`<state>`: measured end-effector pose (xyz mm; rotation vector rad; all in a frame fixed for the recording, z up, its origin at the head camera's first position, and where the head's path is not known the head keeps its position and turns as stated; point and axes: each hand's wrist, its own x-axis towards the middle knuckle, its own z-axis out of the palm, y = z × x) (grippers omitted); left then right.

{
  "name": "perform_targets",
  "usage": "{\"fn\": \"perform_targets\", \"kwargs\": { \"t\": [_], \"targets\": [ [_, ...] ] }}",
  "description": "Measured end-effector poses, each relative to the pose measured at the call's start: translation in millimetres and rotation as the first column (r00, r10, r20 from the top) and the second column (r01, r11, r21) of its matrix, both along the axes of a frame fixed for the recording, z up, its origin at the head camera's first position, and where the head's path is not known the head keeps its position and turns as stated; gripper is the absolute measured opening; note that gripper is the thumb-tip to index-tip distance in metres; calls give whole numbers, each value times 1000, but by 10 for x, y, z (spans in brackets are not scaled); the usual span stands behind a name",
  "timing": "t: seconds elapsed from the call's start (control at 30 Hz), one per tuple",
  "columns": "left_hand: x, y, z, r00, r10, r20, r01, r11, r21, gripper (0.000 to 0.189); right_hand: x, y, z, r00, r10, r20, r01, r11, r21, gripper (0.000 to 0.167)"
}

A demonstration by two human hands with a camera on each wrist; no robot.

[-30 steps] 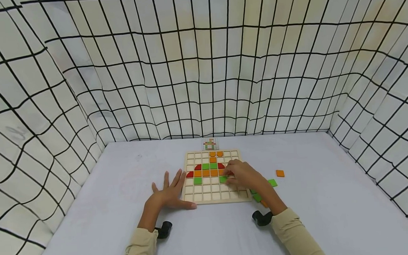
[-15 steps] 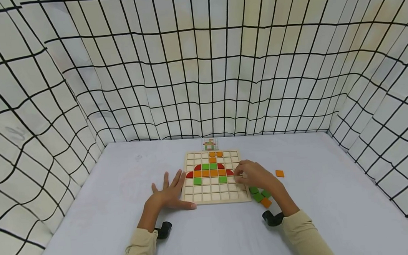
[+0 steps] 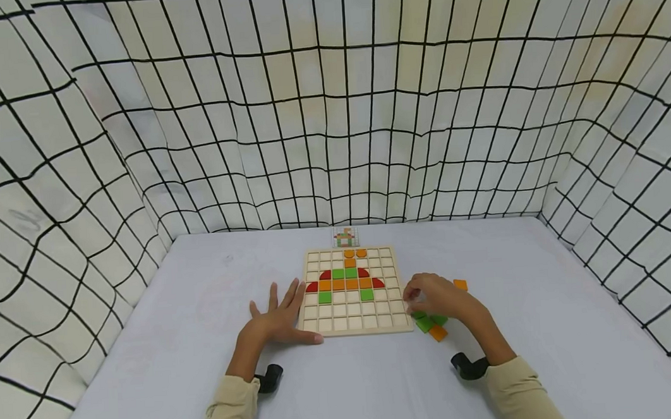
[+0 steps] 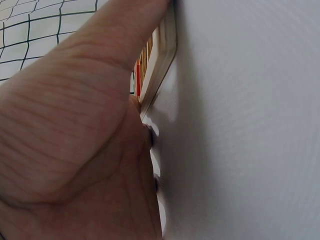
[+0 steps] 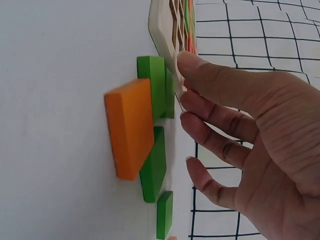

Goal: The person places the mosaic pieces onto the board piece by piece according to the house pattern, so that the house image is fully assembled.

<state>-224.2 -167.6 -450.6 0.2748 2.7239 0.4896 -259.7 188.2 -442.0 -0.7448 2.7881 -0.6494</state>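
Observation:
A wooden grid board (image 3: pixel 349 331) lies on the table with green and orange square tiles, orange round pieces and red curved pieces set in its cells. My left hand (image 3: pixel 275 321) rests spread at the board's left edge, thumb along the near left corner. Just beyond the right edge, my right hand (image 3: pixel 437 294) hovers with loosely bent fingers and nothing visible between them. Below it sit loose tiles, among them an orange square (image 5: pixel 131 130) and a green square (image 5: pixel 156 165). In the left wrist view the palm (image 4: pixel 65 135) covers most of the board.
A small printed card (image 3: pixel 346 237) with a coloured pattern stands behind the board. Another orange tile (image 3: pixel 460 284) lies farther right, partly behind the right hand. White walls with a black grid (image 3: pixel 332 152) enclose the table (image 3: pixel 202 273) at the back and sides.
My right hand has moved right and toward me, off the board, uncovering a red piece at the right end of the orange row. The left hand has stayed put.

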Motion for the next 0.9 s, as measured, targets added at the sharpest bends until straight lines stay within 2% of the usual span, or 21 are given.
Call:
{"fn": "perform_targets", "kwargs": {
  "t": [0.27, 0.5, 0.7, 0.9],
  "targets": [
    [-19, -7, -31, 1000, -3, 2, 3, 1000, -12, 125, 54, 128, -15, 1000, 23, 9, -22, 1000, -16, 16],
    [-9, -9, -25, 1000, -1, 7, 1, 1000, -2, 125, 23, 118, -51, 998, -9, -61, 11, 1000, 26, 17],
    [8, 0, -17, 1000, -1, 4, 1, 1000, -2, 125, 37, 161, -29, 999, -30, -16, 30, 999, 11, 19],
    [11, -3, 13, 1000, 2, -2, -2, 1000, -6, 124, -3, 190, -43, 998, -54, -17, 54, 998, 12, 21]
  ]
}}
